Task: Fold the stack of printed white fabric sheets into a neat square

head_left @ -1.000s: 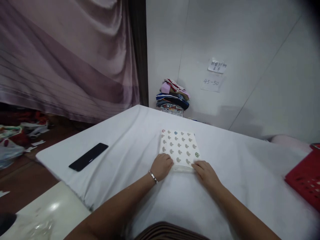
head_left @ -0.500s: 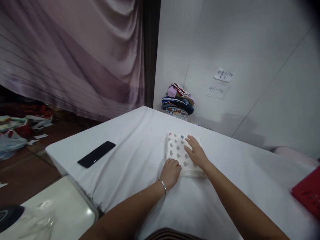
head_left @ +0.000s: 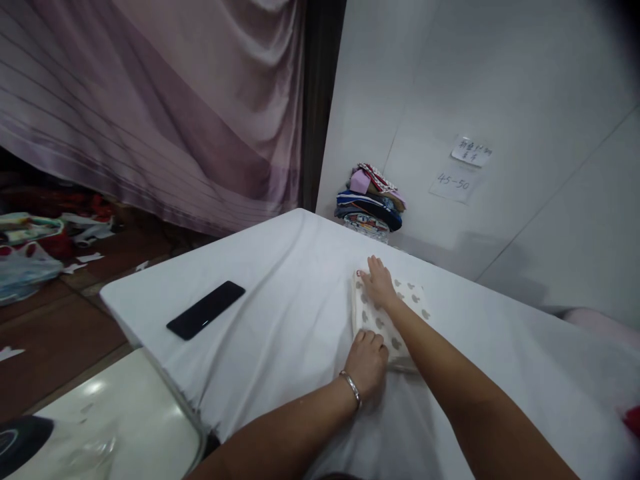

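Observation:
A folded white cloth [head_left: 413, 297] with grey mouse-head-like prints lies on the white-covered table [head_left: 280, 287]. My left hand [head_left: 367, 360], with a silver bracelet on its wrist, is curled at the cloth's near left corner; its thumb is mostly hidden, and the fingers appear to grip the edge. Flat on the cloth's far left part rests my right hand [head_left: 379, 283], its fingers stretched out and slightly apart. That forearm crosses above the cloth and hides part of its right side.
A black phone [head_left: 206, 310] lies on the table's left. Stacked folded fabrics [head_left: 370, 203] stand by the wall behind the far edge. At lower left is a pale glossy surface [head_left: 145, 413] with a dark round-ended object [head_left: 23, 437]. A curtain [head_left: 200, 113] hangs beyond.
My right hand has slid left across the cloth, from its upper right part to its far left corner. My left hand stays at the near left corner. The view has shifted slightly.

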`<action>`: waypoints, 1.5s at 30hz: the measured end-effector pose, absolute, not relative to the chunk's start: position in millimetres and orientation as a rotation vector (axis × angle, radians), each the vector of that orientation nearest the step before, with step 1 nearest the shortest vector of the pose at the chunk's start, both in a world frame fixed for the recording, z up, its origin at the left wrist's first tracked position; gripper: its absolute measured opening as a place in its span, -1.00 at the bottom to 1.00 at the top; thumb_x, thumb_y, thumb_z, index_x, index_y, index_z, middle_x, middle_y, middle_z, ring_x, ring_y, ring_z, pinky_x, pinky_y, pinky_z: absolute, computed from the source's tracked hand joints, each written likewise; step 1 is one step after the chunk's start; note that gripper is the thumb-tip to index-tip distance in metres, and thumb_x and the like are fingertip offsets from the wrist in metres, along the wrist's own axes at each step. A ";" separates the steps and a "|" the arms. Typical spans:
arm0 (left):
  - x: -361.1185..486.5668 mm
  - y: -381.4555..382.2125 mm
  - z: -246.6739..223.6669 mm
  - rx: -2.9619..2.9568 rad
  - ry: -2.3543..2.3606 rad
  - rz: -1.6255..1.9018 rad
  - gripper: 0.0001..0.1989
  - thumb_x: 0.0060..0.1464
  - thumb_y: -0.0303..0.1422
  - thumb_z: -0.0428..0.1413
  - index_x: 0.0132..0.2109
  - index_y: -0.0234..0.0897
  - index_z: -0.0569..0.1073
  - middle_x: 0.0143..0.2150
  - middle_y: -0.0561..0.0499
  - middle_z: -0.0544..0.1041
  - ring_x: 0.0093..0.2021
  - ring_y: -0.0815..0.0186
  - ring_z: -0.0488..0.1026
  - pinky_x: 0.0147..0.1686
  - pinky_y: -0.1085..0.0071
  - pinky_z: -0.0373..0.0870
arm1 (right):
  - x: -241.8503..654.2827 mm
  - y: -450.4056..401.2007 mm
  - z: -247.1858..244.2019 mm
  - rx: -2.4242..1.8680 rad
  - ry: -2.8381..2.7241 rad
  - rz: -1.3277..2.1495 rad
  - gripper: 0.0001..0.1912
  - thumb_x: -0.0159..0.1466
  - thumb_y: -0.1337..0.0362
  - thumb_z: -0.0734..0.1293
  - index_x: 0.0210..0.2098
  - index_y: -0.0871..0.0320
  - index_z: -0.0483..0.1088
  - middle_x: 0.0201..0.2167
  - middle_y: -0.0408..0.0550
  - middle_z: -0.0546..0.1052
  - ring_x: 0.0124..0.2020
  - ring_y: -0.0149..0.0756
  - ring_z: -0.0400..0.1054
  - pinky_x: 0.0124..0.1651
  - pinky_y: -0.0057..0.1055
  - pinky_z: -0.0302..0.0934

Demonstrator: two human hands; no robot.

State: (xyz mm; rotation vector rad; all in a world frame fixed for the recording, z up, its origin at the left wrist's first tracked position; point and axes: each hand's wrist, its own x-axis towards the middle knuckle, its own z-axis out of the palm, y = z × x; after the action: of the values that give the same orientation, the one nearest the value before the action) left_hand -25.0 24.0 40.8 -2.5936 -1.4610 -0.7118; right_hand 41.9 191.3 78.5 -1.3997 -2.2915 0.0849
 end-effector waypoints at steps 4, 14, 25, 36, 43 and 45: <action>-24.7 25.0 42.2 -2.623 -1.457 -0.708 -0.88 0.07 -0.46 0.02 -0.40 -0.33 0.41 -0.39 -0.06 0.36 -0.28 0.25 0.25 -0.27 0.25 0.17 | 39.5 192.4 52.6 -1.534 -2.476 0.120 -0.48 0.33 0.10 -0.03 0.20 0.23 0.02 0.23 0.15 0.09 0.26 -0.11 -0.16 0.18 -0.01 -0.22; -25.9 25.0 42.0 -2.612 -1.478 -0.724 -0.88 0.06 -0.46 0.03 -0.42 -0.33 0.41 -0.37 -0.05 0.36 -0.27 0.24 0.25 -0.26 0.26 0.17 | 34.9 188.2 58.4 -1.554 -2.495 0.229 -0.46 0.34 0.08 -0.05 0.22 0.21 -0.03 0.26 0.11 0.01 0.27 -0.13 -0.20 0.20 -0.04 -0.27; -29.7 26.0 50.8 -2.609 -1.462 -0.712 -0.88 0.08 -0.47 0.01 -0.36 -0.27 0.43 -0.36 -0.02 0.38 -0.28 0.28 0.25 -0.24 0.30 0.18 | 130.6 177.6 81.2 -1.828 -2.377 0.152 -0.39 0.31 0.01 -0.05 0.26 0.15 -0.09 0.31 0.01 -0.15 0.30 -0.17 -0.41 0.23 -0.09 -0.48; -36.0 24.4 59.3 -2.694 -1.513 -1.041 -0.79 0.15 -0.40 -0.08 -0.25 -0.23 0.46 -0.27 -0.01 0.45 -0.20 0.29 0.34 -0.15 0.27 0.26 | 204.3 161.7 75.4 -1.783 -1.474 0.758 -0.41 0.23 0.08 0.15 0.20 0.17 0.09 0.19 0.04 0.19 0.17 -0.15 0.09 0.16 -0.21 -0.01; -64.6 54.1 68.0 -2.162 -2.329 -1.537 -0.70 0.07 -0.25 0.00 -0.07 -0.26 0.39 -0.04 -0.09 0.42 -0.05 0.24 0.36 -0.09 0.31 0.31 | 229.4 113.0 59.4 -1.704 -1.270 1.117 -0.23 0.12 0.10 0.30 0.24 0.22 0.00 -0.03 0.08 0.42 -0.09 -0.19 0.34 -0.04 -0.31 0.21; -68.6 64.5 67.4 -1.995 -2.806 -1.585 -0.57 0.05 -0.18 0.01 0.03 -0.32 0.30 -0.01 -0.14 0.42 -0.15 0.27 0.42 -0.23 0.40 0.36 | 231.9 105.0 60.2 -1.737 -1.257 1.141 -0.20 0.11 0.04 0.30 0.24 0.23 0.00 -0.08 0.09 0.44 -0.13 -0.17 0.36 -0.11 -0.32 0.25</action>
State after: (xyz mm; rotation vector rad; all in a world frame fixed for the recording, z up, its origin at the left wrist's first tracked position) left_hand -68.6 64.5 67.4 -1.9954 -2.8062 -1.5846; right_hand 231.9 105.0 60.2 -1.7367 -1.2569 1.1412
